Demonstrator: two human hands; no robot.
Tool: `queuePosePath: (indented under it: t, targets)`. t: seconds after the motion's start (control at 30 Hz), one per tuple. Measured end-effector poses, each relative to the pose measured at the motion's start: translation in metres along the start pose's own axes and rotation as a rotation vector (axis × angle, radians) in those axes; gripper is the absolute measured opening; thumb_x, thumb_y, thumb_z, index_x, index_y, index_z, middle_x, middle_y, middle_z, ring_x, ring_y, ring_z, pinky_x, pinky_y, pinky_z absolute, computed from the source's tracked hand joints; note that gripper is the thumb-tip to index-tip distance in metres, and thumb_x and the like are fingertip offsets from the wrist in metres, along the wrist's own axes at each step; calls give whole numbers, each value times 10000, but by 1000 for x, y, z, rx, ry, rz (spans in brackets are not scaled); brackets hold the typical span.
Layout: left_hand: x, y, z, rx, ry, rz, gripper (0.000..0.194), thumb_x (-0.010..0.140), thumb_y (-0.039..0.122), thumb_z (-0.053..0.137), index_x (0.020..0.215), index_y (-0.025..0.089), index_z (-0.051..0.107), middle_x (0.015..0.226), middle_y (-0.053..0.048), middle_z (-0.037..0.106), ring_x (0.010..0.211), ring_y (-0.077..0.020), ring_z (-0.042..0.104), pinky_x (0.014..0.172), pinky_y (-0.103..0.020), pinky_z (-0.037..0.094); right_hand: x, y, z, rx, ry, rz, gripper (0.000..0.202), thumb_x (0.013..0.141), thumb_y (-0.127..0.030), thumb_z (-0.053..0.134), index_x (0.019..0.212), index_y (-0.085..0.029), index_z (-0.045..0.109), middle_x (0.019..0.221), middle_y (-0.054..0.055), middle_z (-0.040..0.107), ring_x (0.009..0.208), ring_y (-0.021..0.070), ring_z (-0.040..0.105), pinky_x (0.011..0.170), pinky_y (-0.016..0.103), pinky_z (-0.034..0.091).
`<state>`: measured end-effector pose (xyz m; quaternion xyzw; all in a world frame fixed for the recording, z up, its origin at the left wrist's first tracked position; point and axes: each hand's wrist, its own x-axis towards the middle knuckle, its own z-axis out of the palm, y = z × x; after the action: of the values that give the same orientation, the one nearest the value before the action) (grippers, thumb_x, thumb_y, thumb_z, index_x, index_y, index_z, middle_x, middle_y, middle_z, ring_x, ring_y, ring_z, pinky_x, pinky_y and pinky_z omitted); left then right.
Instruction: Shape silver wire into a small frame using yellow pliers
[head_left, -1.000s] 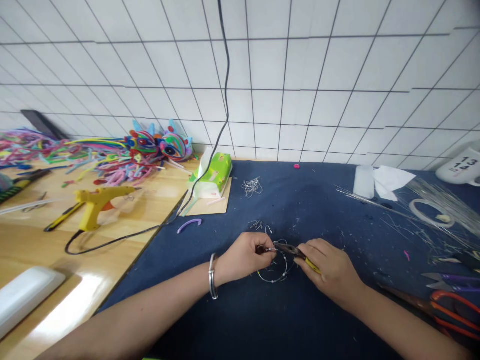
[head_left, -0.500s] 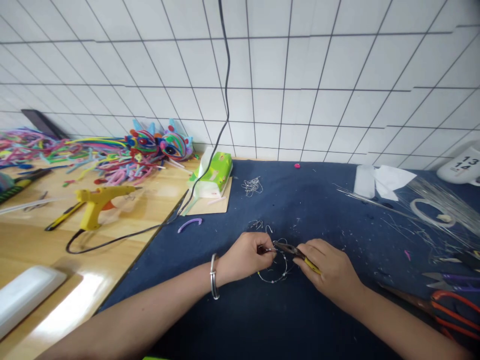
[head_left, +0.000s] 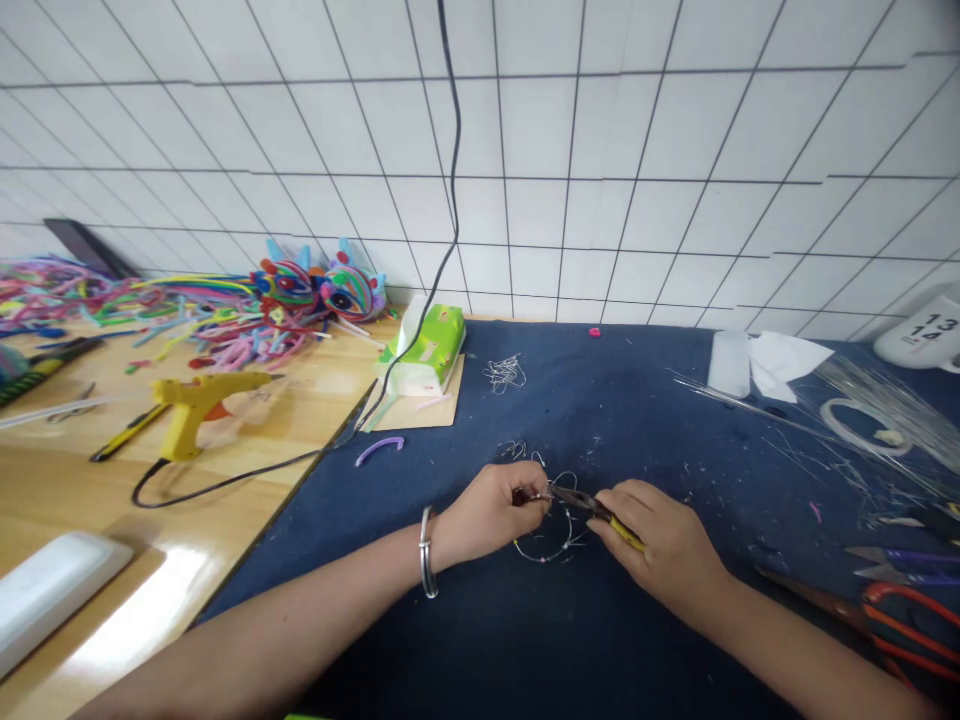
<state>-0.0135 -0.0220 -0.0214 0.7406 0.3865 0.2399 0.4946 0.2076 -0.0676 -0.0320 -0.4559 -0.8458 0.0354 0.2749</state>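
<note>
Between the thumb and forefinger of my left hand (head_left: 495, 508) is pinched a thin beaded wire ring (head_left: 545, 559), its loop hanging below the fingertips. My right hand (head_left: 660, 530) is closed around pliers (head_left: 626, 532) with yellow handles. The dark jaws of the pliers reach left to the wire right at my left fingertips; whether they grip it is too small to tell. Short bent wire pieces (head_left: 514, 450) lie on the dark blue cloth (head_left: 600, 640) just beyond my left hand.
A yellow glue gun (head_left: 184, 405) and a utility knife (head_left: 127, 433) lie left on the wood. Behind are colourful pipe cleaners (head_left: 232, 345) and a green tissue pack (head_left: 431, 345). To the right are orange-handled scissors (head_left: 911, 610), straight wires (head_left: 885, 400) and a white mug (head_left: 919, 328).
The beaded wire ring has shifted and turned slightly at my fingertips. Both hands and the pliers stay almost in the same place.
</note>
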Motion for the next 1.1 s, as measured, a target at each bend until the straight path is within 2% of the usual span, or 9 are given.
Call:
queuePosePath:
  t: [0.33, 0.63, 0.83, 1.1]
  targets:
    - [1, -1, 0, -41, -16, 3, 56, 756, 158, 484, 728, 149, 532, 598, 45, 431, 539, -73, 376, 514, -190, 310, -1, 1, 1, 75, -25, 60, 186, 846, -263, 486, 989, -184, 574, 834, 52, 593, 742, 140, 557, 683, 274, 468]
    - [1, 3, -3, -56, -34, -25, 92, 793, 188, 508, 806, 147, 590, 637, 29, 493, 568, -79, 427, 529, -194, 336, -4, 3, -1, 93, -53, 101, 194, 846, -275, 488, 998, -190, 572, 826, 39, 576, 735, 135, 541, 674, 269, 450]
    - [3, 5, -6, 6, 65, 96, 127, 792, 177, 549, 853, 153, 658, 811, -30, 559, 769, -123, 523, 715, -244, 413, -4, 4, -2, 101, -43, 113, 185, 844, -271, 491, 990, -191, 573, 813, 38, 570, 726, 136, 533, 674, 269, 441]
    - [3, 1, -6, 15, 52, 103, 125, 800, 185, 560, 847, 154, 672, 799, -35, 562, 761, -124, 530, 710, -252, 427, -3, 2, -1, 119, -89, 142, 194, 853, -283, 478, 1004, -196, 566, 829, 38, 565, 742, 139, 524, 677, 269, 430]
